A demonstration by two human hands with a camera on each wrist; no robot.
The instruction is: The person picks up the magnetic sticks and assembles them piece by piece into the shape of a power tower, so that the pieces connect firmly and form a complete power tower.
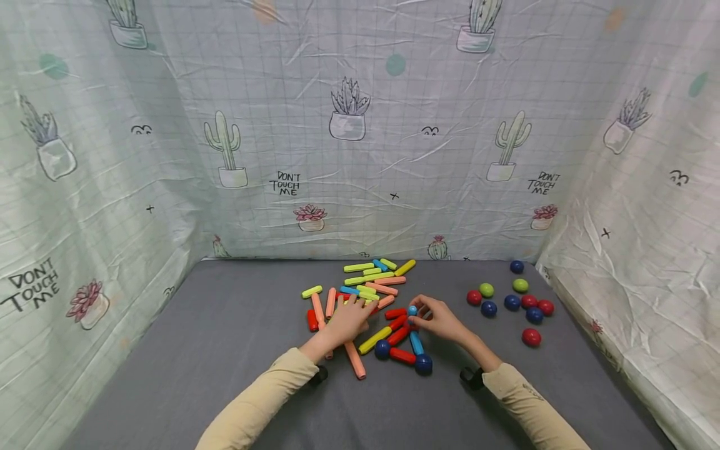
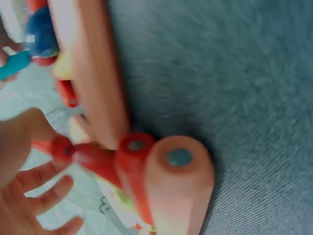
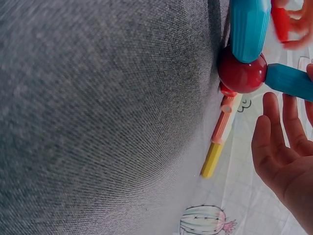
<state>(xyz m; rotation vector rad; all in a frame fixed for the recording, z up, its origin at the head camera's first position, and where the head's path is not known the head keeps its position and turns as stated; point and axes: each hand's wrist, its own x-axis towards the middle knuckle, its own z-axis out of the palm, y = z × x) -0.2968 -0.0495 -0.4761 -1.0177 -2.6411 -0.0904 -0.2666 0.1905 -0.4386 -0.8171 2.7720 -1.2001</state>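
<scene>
While beyond hands (image 1: 349,319), "DON'T TOUCH ME" cloth (image 1: 360,162)

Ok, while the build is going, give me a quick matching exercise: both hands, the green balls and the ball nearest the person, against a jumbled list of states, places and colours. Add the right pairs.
Column one
1. Left hand
2. Green balls
3. Right hand
4. Ball nearest the person

Column two
A. Pinching a blue rod
B. Dark blue
C. Pinching a red rod
D. Loose on the right side of the table

Right pairs: 1-C, 2-D, 3-A, 4-B
</scene>
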